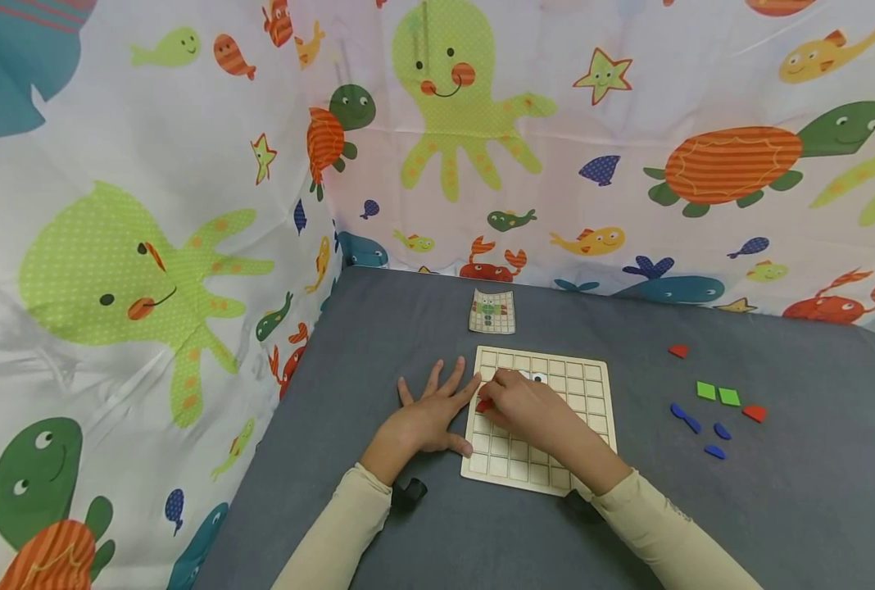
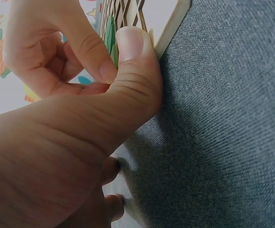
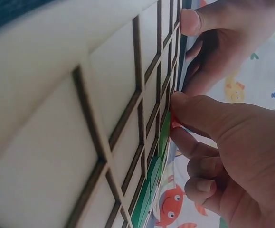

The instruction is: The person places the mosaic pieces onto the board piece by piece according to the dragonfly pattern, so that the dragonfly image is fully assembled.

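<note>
Two pale sleeves [image 1: 334,533] reach in over the near part of the table, nearest the camera. The left hand [image 1: 428,418] has its fingers spread beside the board, with the thumb touching the board's left side. The right hand [image 1: 529,410] is over the board; its grip pinches a small red piece [image 1: 484,406] between thumb and finger, close to the board's left side. The gridded board [image 1: 592,385] lies near the middle of the table, and green pieces [image 3: 149,190] are on it, partly hidden from above by the right hand. Between the board and the table's back edge is a small picture card [image 1: 492,311] with a green and red figure.

Toward the table's right edge lie two red wedges [image 1: 754,413], two green squares [image 1: 706,390] and three blue pieces [image 1: 685,418].

The step in hand appears to be placing the red piece next to the green ones, likely following the card. The next move probably calls for turning it to match the squares, pressing it flat and letting go, while the left hand steadies the board.
</note>
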{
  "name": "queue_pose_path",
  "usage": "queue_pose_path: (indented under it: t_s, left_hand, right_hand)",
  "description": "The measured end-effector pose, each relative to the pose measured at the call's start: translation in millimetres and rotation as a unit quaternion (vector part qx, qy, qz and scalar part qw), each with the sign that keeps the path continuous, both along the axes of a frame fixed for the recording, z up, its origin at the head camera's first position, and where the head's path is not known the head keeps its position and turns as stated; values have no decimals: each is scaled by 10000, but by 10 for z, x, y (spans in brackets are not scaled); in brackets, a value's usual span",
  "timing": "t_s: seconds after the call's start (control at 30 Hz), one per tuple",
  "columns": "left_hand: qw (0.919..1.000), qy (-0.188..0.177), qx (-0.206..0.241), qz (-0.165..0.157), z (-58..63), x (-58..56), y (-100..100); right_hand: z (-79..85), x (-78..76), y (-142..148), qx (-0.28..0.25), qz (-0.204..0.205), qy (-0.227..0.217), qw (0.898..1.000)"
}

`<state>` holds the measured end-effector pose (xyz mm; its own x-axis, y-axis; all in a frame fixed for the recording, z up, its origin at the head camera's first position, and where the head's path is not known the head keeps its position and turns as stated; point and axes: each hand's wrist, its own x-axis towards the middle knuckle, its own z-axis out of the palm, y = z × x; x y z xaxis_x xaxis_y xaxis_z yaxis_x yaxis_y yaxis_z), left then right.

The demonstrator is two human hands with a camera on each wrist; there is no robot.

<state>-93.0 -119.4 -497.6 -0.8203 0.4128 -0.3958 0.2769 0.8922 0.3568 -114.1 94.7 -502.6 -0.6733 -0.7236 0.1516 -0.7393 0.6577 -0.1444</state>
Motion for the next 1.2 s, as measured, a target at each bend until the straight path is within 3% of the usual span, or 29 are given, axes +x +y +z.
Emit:
queue_pose_path:
  t_s: [0.67, 0.73, 0.9, 1.03, 1.2]
  left_hand:
    - [10000, -51, -33, -17, -18, -12, 29]
    - [10000, -59, 56, 6, -81, -26, 21]
    - [9999, -26, 150, 77, -111, -26, 13]
    - [10000, -29, -32, 70, 25, 7, 29]
    - [10000, 1, 20, 78, 15, 4, 14]
  right_hand:
    - [30, 35, 92, -110, 179, 227, 9995]
    - [56, 46, 132, -269, 199, 155, 9993]
    - [140, 80, 312, -674, 217, -116, 9974]
    - [201, 103, 546, -815, 31, -497, 9954]
    - [214, 97, 969, -841, -311, -826, 9925]
